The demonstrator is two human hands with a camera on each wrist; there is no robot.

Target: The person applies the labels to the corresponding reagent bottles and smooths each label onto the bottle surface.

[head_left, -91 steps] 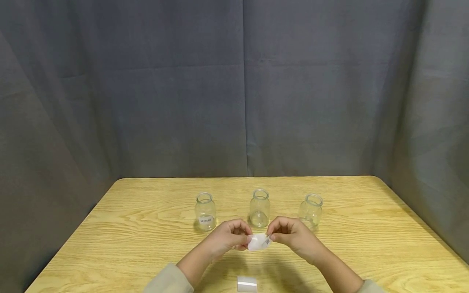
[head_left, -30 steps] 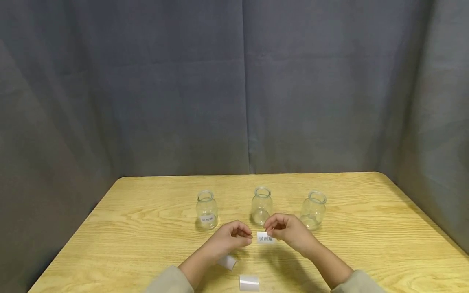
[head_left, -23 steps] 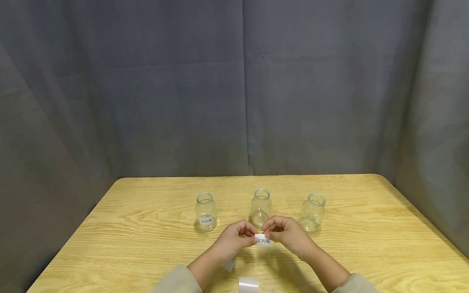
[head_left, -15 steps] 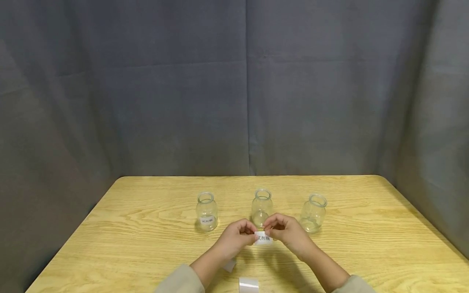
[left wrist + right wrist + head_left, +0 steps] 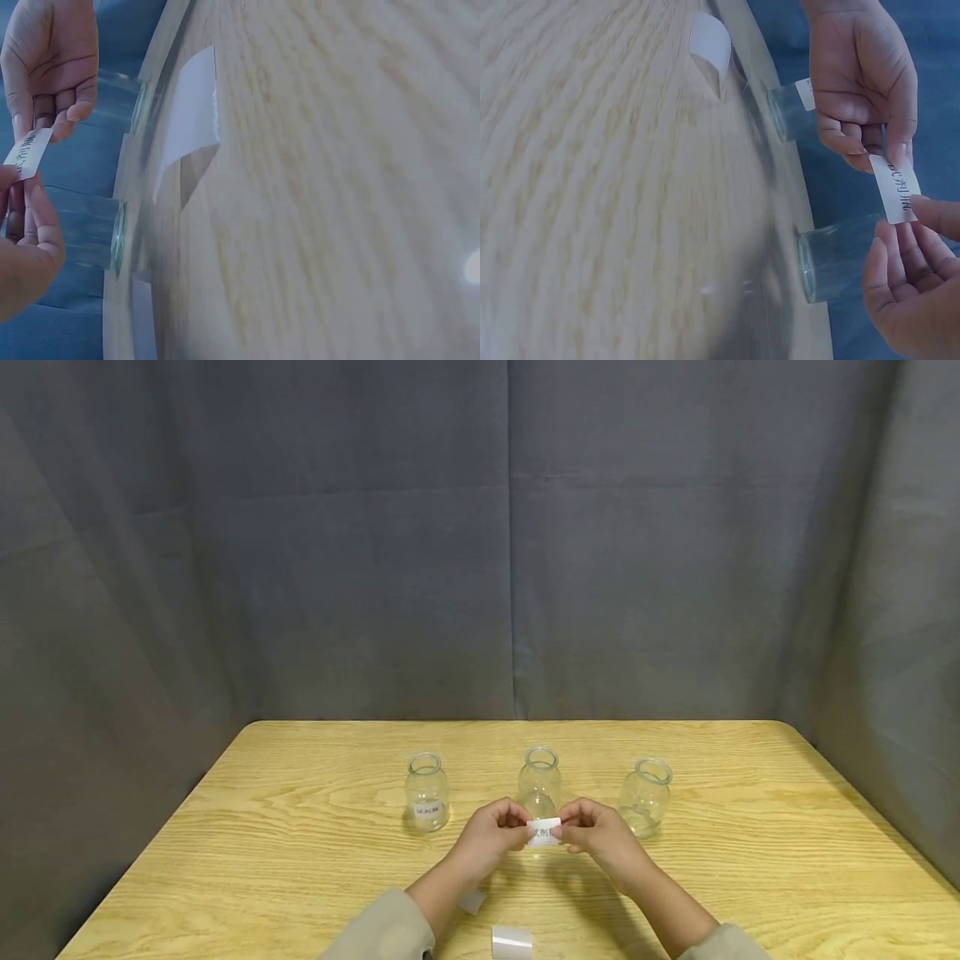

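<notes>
In the head view a small white label [image 5: 543,832] with dark characters is held upright in front of the middle jar [image 5: 540,781]. My left hand [image 5: 486,839] pinches its left end; my right hand [image 5: 602,842] pinches its right end. In the left wrist view the label [image 5: 28,154] spans from my left hand [image 5: 28,259] to my right hand [image 5: 54,56]. The right wrist view shows the label [image 5: 895,189] between my left hand [image 5: 862,79] and right hand [image 5: 919,289]. Contact between label and jar cannot be told.
A clear jar [image 5: 426,787] with a similar label stands at left on the wooden table [image 5: 285,827]. Another clear jar [image 5: 647,793], showing no label, is at right. Two pale curled pieces, one partly behind my left forearm [image 5: 472,902] and another [image 5: 512,942], lie near the front.
A pale piece has left my left hand and lies on the table. My left hand has taken the label's left end, and both hands have moved it slightly upward toward the middle jar.
</notes>
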